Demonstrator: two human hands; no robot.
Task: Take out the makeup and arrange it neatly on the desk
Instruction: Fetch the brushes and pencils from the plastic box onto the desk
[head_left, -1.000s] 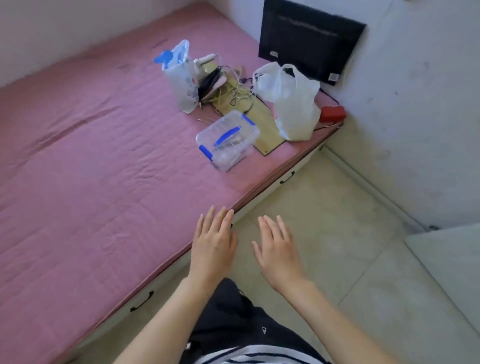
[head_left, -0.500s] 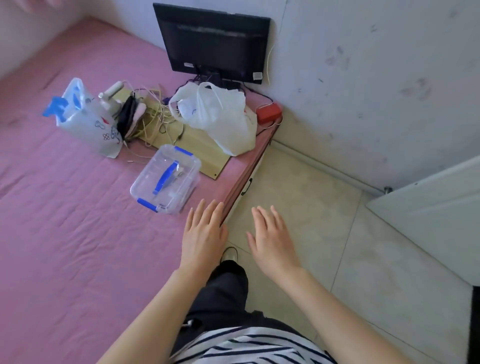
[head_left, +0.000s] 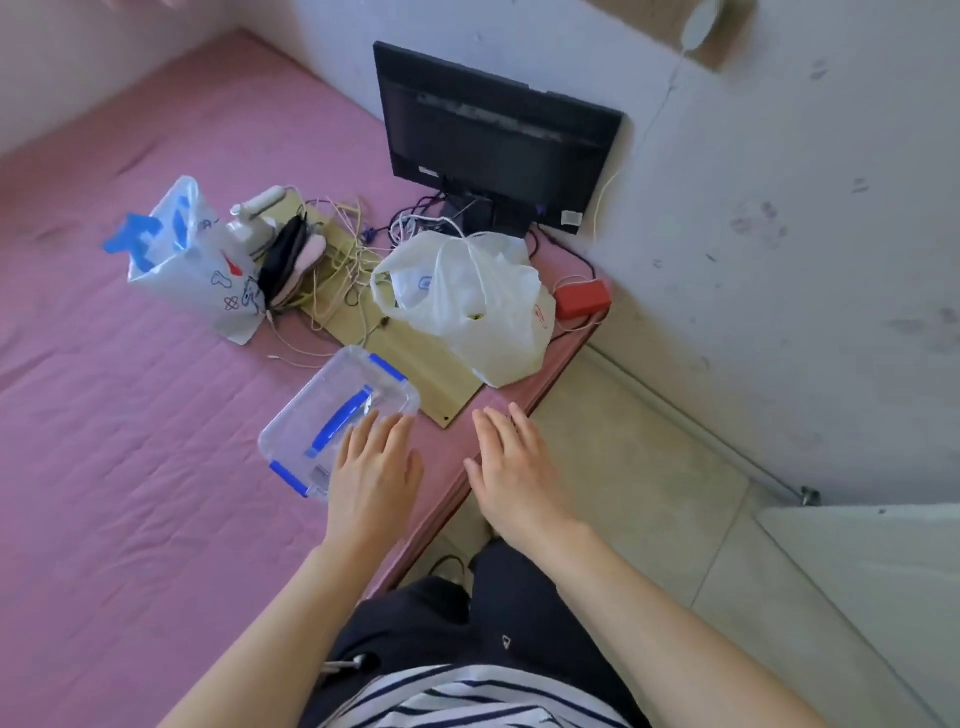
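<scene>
A clear plastic box (head_left: 322, 410) with a blue handle and blue clips lies shut on the pink mattress (head_left: 130, 441); what it holds cannot be made out. My left hand (head_left: 374, 467) hovers over its near right corner, fingers straight and holding nothing. My right hand (head_left: 514, 467) is stretched out flat to the right of the box, above the bed's edge, also holding nothing. Neither hand grips the box.
Behind the box lies a wooden board (head_left: 415, 358) with tangled cables, a white plastic bag (head_left: 467, 306), a printed blue-and-white bag (head_left: 182, 260), a small white device (head_left: 254, 218), a red block (head_left: 582, 300) and a black monitor (head_left: 493, 140) against the wall. Tiled floor (head_left: 649, 493) lies right.
The view has closed in on the bed's corner. Both hands have reached forward, and my left hand now hovers over the clear box instead of short of it.
</scene>
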